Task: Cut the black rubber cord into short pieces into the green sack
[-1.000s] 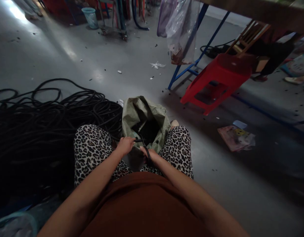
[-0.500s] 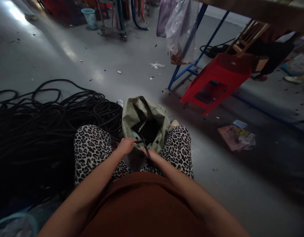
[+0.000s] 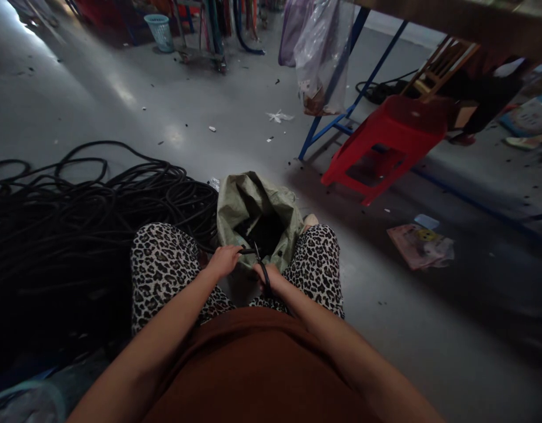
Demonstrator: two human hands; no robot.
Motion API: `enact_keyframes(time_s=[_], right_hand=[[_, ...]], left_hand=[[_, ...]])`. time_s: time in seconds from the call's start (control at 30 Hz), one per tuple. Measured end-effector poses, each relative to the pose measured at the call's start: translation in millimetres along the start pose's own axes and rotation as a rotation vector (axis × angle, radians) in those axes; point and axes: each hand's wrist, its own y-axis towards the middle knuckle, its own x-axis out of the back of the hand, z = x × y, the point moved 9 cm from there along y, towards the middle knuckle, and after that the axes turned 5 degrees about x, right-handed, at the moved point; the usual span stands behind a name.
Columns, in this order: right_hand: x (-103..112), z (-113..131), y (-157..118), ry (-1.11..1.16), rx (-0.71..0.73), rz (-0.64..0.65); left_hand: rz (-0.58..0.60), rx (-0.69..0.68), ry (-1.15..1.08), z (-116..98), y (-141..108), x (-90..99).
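The left hand grips a black cord above the near rim of the olive sack, apparently steadying it at the scissors, which the right hand grasps; the sack's placement presumably contains pieces.

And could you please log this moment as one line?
left hand: holds black cord; right hand: holds scissors; green sack: open, near both hands

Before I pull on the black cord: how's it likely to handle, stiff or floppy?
Likely bendy with some spring: the black cord lies in wide, rounded loops. Probably stiffer over short lengths: it runs nearly straight between the left hand and the scissors. May snag when pulled, since its strands cross over each other.
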Motion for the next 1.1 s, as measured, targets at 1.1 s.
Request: enact_keyframes(time_s=[1.1], right_hand=[[3, -9, 7, 0.032, -0.026, 0.0]], left_hand=[[-0.084, 0.13, 0.042, 13, 1, 14.0]])
